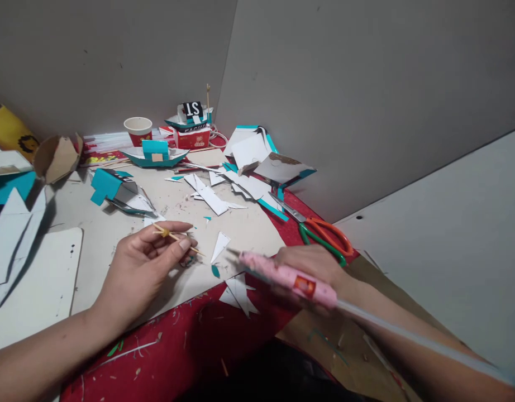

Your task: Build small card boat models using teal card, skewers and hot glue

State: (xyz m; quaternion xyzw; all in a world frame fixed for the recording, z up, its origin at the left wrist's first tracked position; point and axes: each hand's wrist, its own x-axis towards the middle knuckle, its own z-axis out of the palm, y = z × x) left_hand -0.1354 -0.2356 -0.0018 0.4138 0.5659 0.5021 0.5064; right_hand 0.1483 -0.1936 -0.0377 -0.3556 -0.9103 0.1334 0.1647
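Between thumb and fingers, my left hand (136, 265) pinches a thin bamboo stick (172, 236) with a yellowish knot near its upper end. My right hand (316, 265) is wrapped round a pink hot glue gun (274, 272), its nozzle aimed left toward the stick but apart from it. A clear glue stick (400, 330) trails out of the gun's back over my forearm. On the board under the nozzle lies a white paper triangle (219, 247), with a small teal scrap (215, 271) beside it. Left of centre sits a teal and white card boat (123, 192).
Orange and green scissors (320, 229) lie at right. Card offcuts (209, 195) cover the middle. Behind are another boat (155, 155), a paper cup (138, 131) and a boat on a red box (192, 138). Folded white card (14, 240) stands at left; grey walls (366, 100) enclose the back.
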